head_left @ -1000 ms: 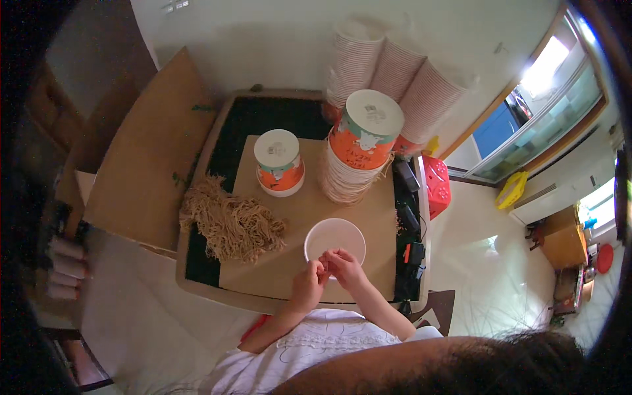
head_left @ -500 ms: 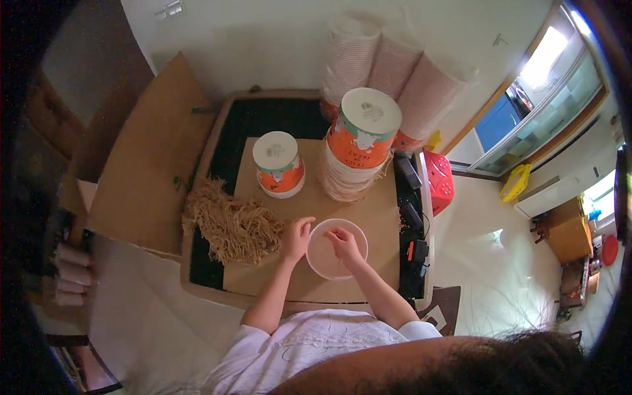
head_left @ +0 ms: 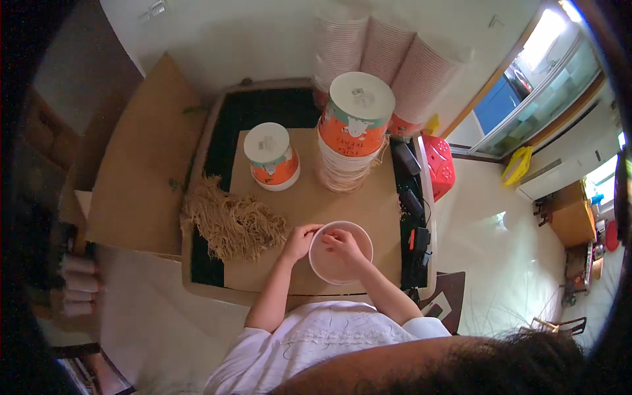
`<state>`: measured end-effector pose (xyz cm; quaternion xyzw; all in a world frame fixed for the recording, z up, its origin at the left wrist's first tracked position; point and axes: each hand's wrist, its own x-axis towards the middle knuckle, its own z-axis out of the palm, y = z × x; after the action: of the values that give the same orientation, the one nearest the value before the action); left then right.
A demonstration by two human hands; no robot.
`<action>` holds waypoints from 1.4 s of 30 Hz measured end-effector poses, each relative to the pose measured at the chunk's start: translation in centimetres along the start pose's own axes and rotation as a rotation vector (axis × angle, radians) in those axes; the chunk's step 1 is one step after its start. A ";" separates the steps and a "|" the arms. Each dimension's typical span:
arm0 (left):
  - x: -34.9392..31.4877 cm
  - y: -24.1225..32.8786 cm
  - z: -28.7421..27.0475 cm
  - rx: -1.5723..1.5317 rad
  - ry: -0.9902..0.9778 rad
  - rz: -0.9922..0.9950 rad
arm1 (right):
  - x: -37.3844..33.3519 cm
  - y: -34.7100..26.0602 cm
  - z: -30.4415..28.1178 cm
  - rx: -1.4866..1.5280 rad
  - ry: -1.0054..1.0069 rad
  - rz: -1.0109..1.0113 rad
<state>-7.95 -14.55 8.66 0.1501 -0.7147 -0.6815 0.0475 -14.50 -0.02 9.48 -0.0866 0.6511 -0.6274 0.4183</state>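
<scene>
White tub (head_left: 339,268) on cardboard sheet (head_left: 296,205), both hands at its mouth.
Dark-topped table (head_left: 270,105) by pale wall (head_left: 230,39); glossy floor (head_left: 484,247) right; left hand (head_left: 301,243) at left rim, right hand (head_left: 343,246) over opening, fingers bent; can't tell if either grips anything; twine heap (head_left: 234,220) left; upturned tub (head_left: 274,174) and tall stack (head_left: 353,131) behind, the latter partly hiding wrapped cups (head_left: 424,79).

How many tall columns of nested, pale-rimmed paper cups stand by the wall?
3, side by side: left column, middle column and right column, all beyond the taller upside-down orange paper bucket stack. More could be hidden behind them.
</scene>
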 end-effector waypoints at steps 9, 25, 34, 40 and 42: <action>-0.5 -0.5 0.3 0.091 0.020 0.069 | -0.6 -0.2 0.2 0.004 0.015 0.021; -0.9 -1.3 0.4 0.209 0.075 0.139 | -0.4 0.0 -0.6 -0.093 -0.058 -0.069; -1.4 -0.6 0.8 0.340 0.122 0.143 | -0.4 0.3 -0.4 -0.176 -0.020 0.024; -1.4 1.0 1.2 0.197 0.086 0.152 | -0.2 0.2 -0.8 -0.158 -0.033 0.021; -1.5 1.0 1.0 0.259 0.037 0.191 | 0.0 0.4 -1.0 -0.172 -0.041 0.014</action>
<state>-6.91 -13.15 9.84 0.0989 -0.8067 -0.5730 0.1056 -14.99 0.86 9.03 -0.1307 0.6944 -0.5643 0.4270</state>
